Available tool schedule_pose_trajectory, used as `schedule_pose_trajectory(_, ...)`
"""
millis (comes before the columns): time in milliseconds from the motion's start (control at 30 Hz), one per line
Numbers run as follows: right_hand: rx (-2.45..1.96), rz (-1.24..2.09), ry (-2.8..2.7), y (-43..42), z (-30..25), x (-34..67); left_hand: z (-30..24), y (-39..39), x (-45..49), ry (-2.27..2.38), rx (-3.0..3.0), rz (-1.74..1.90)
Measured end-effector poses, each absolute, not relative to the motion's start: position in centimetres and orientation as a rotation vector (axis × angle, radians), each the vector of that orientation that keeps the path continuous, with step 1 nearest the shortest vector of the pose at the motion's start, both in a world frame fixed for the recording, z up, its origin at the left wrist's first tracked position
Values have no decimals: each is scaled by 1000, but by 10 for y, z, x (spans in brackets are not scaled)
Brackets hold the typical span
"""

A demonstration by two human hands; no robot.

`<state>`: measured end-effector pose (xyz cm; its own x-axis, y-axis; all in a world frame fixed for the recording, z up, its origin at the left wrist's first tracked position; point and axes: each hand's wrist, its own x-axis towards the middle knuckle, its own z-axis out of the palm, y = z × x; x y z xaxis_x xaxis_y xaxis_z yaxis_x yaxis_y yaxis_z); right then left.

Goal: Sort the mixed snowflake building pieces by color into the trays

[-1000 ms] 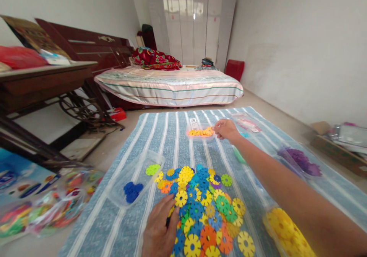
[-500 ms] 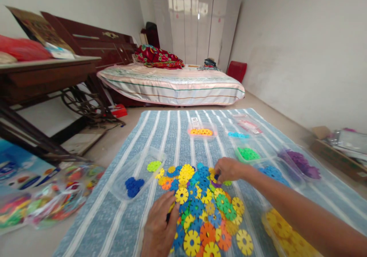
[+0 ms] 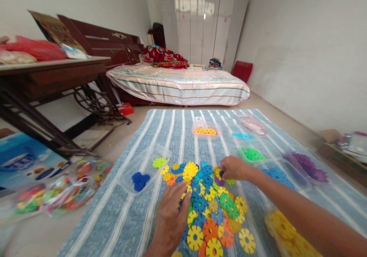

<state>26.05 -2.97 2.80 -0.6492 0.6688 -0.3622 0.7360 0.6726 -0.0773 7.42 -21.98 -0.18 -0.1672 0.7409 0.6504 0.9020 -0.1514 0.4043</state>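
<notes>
Our L hand (image 3: 172, 219) lies flat, open, on the disc pile (image 3: 210, 209); R hand (image 3: 233, 168) curls onto a purple disc (image 3: 219, 181), grip unclear.

Hidden, cropped, blurred
The left hand (image 3: 172, 219) hides part of the discs (image 3: 213, 207); fingertips of the right hand (image 3: 233, 168) cover what they touch; the yellow tub (image 3: 283, 230) runs off the bottom edge; the bags (image 3: 57, 192) blur; the label (image 3: 200, 120) is unreadable.

bed (image 3: 177, 85), striped cover, stood at far wall; red quilt (image 3: 164, 56) lay bundled at its head. white wardrobe (image 3: 200, 24) behind. red stool (image 3: 242, 70) beside bed. dark table (image 3: 54, 73) at left. bagged toys (image 3: 63, 190) lay on floor, left. cardboard box (image 3: 335, 150) sat at right.
</notes>
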Motion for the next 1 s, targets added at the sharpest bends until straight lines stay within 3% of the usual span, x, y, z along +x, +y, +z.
schedule_pose_trajectory(200, 1181, -333, 2679, -32, 34, 264, 10, -203, 86, -1994, -1970, -1266)
schedule_pose_trajectory(433, 1050, -1719, 2452, -48, 47, 253, 19, -184, 102, -2276, -2039, -1478)
schedule_pose_trajectory(567, 879, -1972, 2376, -58, 53, 235, 29, -182, 101, -2464, -2024, -1629)
schedule_pose_trajectory(667, 924, -1708, 2596, -51, 51, 229, 41, -186, 80, -2490, -1912, -1623)
schedule_pose_trajectory(833, 886, -620, 2920, -41, 42, 228, 62, -192, 3, -2342, -1578, -1192)
schedule_pose_trajectory(1000, 846, -330, 2767, -50, 46, 215, 60, -191, -58, -2436, -1501, -513)
